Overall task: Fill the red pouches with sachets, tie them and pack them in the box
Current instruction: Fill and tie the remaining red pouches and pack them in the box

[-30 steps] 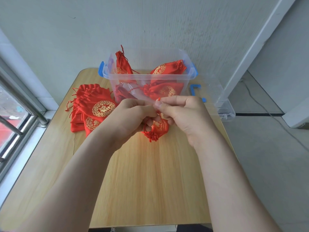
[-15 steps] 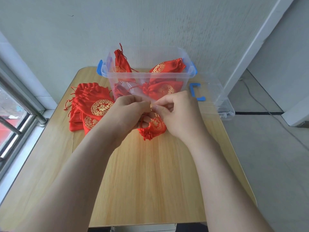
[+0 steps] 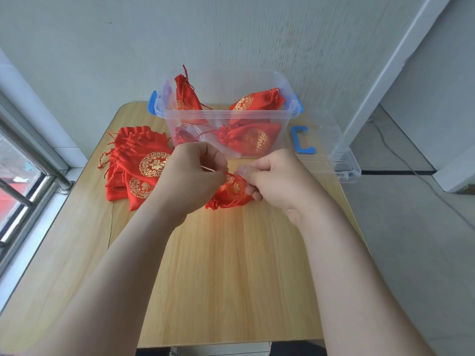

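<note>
A red pouch with gold print lies on the wooden table between my hands. My left hand pinches a red drawstring of that pouch, and my right hand pinches the string on the other side, fingers curled. A pile of flat red pouches lies to the left. Behind my hands stands a clear plastic box with blue handles, holding several tied red pouches. No sachets are visible outside the pouches.
The clear box lid with a blue clip lies to the right of the box, over the table's edge. A window frame runs along the left. The wall stands right behind the box.
My hands have drawn slightly apart, and the red string now shows stretched between them. The pouch lies lower on the table, more exposed under my right hand.
</note>
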Demonstrator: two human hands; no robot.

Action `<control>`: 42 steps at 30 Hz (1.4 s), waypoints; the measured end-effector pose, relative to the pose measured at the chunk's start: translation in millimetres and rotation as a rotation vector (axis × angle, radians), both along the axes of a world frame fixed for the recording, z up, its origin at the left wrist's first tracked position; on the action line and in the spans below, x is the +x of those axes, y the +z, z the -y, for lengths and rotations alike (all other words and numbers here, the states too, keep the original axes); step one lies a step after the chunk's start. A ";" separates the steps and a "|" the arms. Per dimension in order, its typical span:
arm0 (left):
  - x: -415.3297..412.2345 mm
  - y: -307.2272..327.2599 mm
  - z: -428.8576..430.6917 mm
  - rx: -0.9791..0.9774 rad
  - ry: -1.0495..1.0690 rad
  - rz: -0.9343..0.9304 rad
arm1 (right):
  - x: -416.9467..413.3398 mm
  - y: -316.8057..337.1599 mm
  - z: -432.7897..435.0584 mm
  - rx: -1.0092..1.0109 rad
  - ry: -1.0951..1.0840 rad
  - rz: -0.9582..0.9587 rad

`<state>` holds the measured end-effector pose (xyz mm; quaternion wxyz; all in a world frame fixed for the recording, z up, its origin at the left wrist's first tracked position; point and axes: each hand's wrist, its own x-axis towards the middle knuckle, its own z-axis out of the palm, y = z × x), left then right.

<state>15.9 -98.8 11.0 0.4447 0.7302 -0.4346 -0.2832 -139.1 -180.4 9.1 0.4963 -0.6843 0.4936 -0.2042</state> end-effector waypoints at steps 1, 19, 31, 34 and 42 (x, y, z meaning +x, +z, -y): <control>-0.2 -0.6 -0.5 -0.015 -0.013 0.076 | 0.8 -0.2 0.0 0.059 -0.011 0.019; -9.1 7.7 0.1 -0.075 -0.118 0.223 | 2.8 3.0 3.8 0.326 -0.174 0.358; 6.0 -9.9 -1.8 0.207 0.081 0.279 | -6.3 -6.3 4.4 -0.105 -0.201 -0.275; 9.7 -12.7 -3.6 0.341 0.112 0.394 | -5.8 -8.4 1.9 -0.137 -0.175 -0.463; 19.3 -19.0 -6.6 0.581 0.059 0.527 | -10.6 -0.4 -7.3 -0.105 -0.080 -0.797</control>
